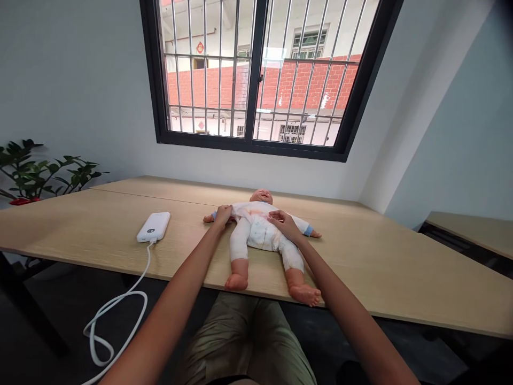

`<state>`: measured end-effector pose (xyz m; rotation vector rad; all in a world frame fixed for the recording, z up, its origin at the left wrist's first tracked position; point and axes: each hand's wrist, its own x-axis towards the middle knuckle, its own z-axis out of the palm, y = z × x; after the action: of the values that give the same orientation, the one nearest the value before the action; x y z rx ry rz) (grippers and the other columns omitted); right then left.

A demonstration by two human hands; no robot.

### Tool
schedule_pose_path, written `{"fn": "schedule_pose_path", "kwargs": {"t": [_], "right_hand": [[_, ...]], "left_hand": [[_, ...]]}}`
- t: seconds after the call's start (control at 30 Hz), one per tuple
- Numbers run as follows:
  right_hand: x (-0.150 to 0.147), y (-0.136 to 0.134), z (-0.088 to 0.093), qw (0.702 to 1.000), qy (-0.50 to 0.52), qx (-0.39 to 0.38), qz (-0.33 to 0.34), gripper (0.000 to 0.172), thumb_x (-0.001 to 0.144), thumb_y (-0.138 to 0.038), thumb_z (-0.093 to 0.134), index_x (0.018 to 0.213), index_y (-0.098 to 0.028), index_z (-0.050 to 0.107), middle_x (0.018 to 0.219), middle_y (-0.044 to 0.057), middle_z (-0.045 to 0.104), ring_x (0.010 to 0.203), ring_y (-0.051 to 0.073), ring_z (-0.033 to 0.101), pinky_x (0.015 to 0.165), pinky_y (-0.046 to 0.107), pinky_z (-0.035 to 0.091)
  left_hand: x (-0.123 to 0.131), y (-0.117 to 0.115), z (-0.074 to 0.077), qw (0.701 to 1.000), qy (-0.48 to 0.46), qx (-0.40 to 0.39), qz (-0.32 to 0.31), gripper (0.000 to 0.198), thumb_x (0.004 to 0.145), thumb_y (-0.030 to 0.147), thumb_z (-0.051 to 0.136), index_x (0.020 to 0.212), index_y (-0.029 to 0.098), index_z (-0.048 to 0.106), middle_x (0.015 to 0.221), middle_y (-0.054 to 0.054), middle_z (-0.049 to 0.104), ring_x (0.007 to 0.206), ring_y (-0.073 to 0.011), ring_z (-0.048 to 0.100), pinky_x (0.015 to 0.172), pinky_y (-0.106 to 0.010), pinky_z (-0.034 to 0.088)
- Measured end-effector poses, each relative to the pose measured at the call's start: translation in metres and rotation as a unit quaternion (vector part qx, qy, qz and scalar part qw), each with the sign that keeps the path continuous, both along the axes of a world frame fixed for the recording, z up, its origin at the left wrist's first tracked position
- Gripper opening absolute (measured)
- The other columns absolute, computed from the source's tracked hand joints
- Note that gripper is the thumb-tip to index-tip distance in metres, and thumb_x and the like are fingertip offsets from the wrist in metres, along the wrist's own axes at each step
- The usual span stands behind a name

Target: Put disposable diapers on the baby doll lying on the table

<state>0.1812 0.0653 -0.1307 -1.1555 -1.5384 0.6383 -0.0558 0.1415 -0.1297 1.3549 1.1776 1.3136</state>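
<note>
At the far left a plant (44, 171) spreads dark green leaves above a red pot (24, 201), beside the table (401, 267). Next, a white cable (138, 294) loops in front of the table and runs up over its near edge into a white power bank (154, 227), which lies flat on the wood. Further right, the left hand (223, 215) rests at the doll's side, fingers curled by the edge of its white top (250, 207); the view is too small for me to tell whether they pinch the cloth. The doll (259, 230) lies on its back in the middle of the table, head toward the window (256, 75), legs apart, bare feet near the front edge. It wears blue cuffs, white leg covers and a pale diaper (262, 238). Behind the window's bars (205, 64) stands a building with red brick. Below the doll, green trousers (244, 342) show under the near edge. The right hand (284, 223) lies over the doll's waist, palm down, its fingers bent and touching the front of the clothing; whether they grip it I cannot tell. At the far right is a second table (473, 227).
</note>
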Motion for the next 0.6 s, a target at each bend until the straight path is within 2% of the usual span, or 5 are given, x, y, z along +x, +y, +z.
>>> {"fn": "schedule_pose_path", "kwargs": {"t": [0.13, 0.23, 0.33, 0.5, 0.6], "right_hand": [[-0.003, -0.009, 0.006, 0.999, -0.034, 0.019, -0.021, 0.030, 0.073, -0.041, 0.068, 0.094, -0.020, 0.063, 0.103, 0.007, 0.068, 0.096, 0.022, 0.063, 0.093, 0.041, 0.048], [-0.014, -0.020, 0.019, 0.984, -0.115, 0.129, -0.047, 0.022, 0.077, -0.035, 0.066, 0.095, -0.022, 0.064, 0.104, 0.007, 0.067, 0.094, 0.022, 0.061, 0.090, 0.041, 0.047], [-0.036, -0.023, 0.037, 0.964, -0.172, 0.202, -0.003, 0.017, 0.083, -0.029, 0.060, 0.097, -0.023, 0.066, 0.103, 0.006, 0.067, 0.092, 0.021, 0.061, 0.086, 0.038, 0.048], [-0.082, 0.000, 0.056, 0.907, -0.355, 0.211, 0.082, 0.028, 0.088, -0.021, 0.054, 0.114, -0.024, 0.066, 0.118, 0.006, 0.064, 0.106, 0.021, 0.059, 0.094, 0.035, 0.043], [-0.100, 0.016, 0.056, 0.867, -0.464, 0.170, 0.067, 0.030, 0.091, -0.018, 0.047, 0.113, -0.021, 0.066, 0.124, 0.008, 0.063, 0.114, 0.022, 0.057, 0.098, 0.034, 0.039]], "left_hand": [[0.001, -0.001, 0.006, 0.997, -0.075, -0.019, -0.010, 0.024, 0.085, 0.040, 0.059, 0.076, 0.018, 0.058, 0.057, 0.001, 0.056, 0.049, -0.0118, 0.055, 0.057, -0.026, 0.047], [0.001, -0.001, 0.008, 0.993, -0.114, -0.024, -0.008, 0.030, 0.084, 0.046, 0.061, 0.075, 0.018, 0.055, 0.057, 0.002, 0.054, 0.047, -0.0100, 0.051, 0.057, -0.025, 0.047], [0.000, 0.000, 0.009, 0.990, -0.137, -0.023, -0.020, 0.038, 0.081, 0.052, 0.065, 0.069, 0.018, 0.053, 0.055, 0.003, 0.050, 0.043, -0.0082, 0.046, 0.053, -0.025, 0.044], [-0.003, 0.000, 0.011, 0.987, -0.156, 0.000, -0.048, 0.047, 0.074, 0.057, 0.072, 0.063, 0.016, 0.053, 0.050, 0.005, 0.044, 0.042, -0.0061, 0.040, 0.045, -0.020, 0.034], [-0.005, 0.000, 0.009, 0.983, -0.170, 0.006, -0.068, 0.043, 0.072, 0.055, 0.074, 0.071, 0.014, 0.061, 0.050, 0.005, 0.045, 0.043, -0.0057, 0.040, 0.046, -0.019, 0.035]]}}
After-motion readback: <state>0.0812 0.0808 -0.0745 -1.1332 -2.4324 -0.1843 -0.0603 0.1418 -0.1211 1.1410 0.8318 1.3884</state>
